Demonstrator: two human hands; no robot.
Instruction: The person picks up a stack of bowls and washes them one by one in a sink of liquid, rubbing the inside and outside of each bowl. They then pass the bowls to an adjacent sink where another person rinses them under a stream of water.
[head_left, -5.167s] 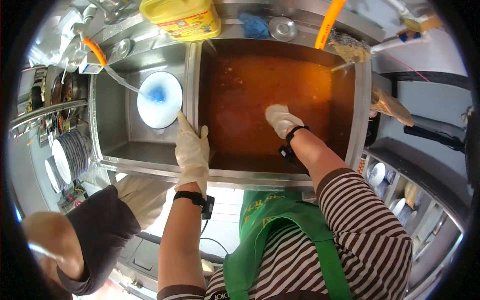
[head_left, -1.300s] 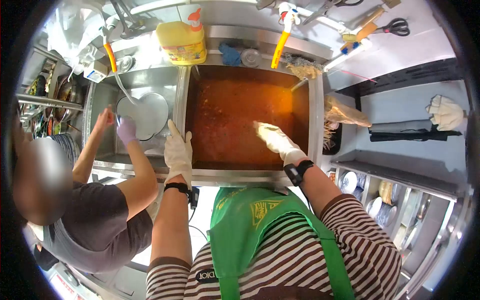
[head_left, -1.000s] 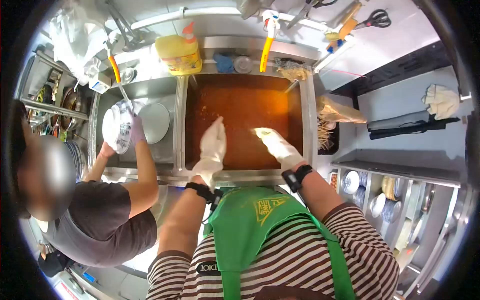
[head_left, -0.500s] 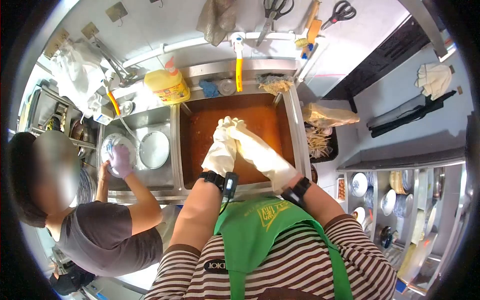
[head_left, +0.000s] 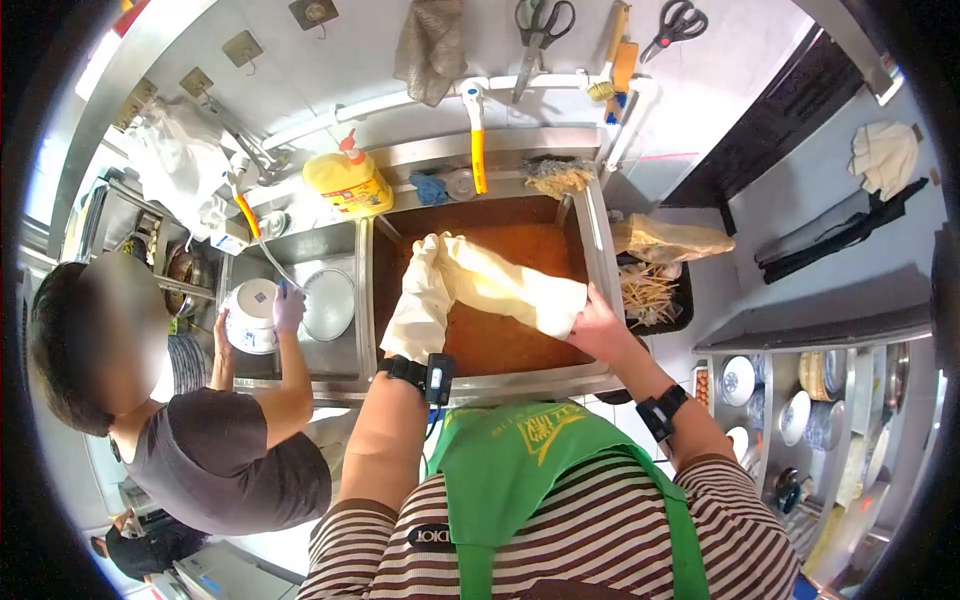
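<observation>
My left hand [head_left: 424,270] wears a white rubber glove and is closed around the finger end of a second white rubber glove [head_left: 512,285]. This second glove stretches from there to the right over the sink [head_left: 470,335], which holds reddish-brown liquid. My right hand [head_left: 602,328] is bare and at the open cuff of that glove. Its fingertips are hidden at the cuff, so I cannot see whether they grip it. Dark straps with small devices sit on both my wrists.
On the left a co-worker holds a white bowl [head_left: 252,305] over the neighbouring sink basin [head_left: 300,262]. A yellow soap bottle [head_left: 350,184], a blue cloth [head_left: 430,188] and a yellow hose [head_left: 479,155] are behind. To the right stands a bin of chopsticks [head_left: 652,295].
My right hand has come out of its glove, moving right to the cuff. The glove now extends from my left hand. The co-worker's bowl has been tilted to show its base.
</observation>
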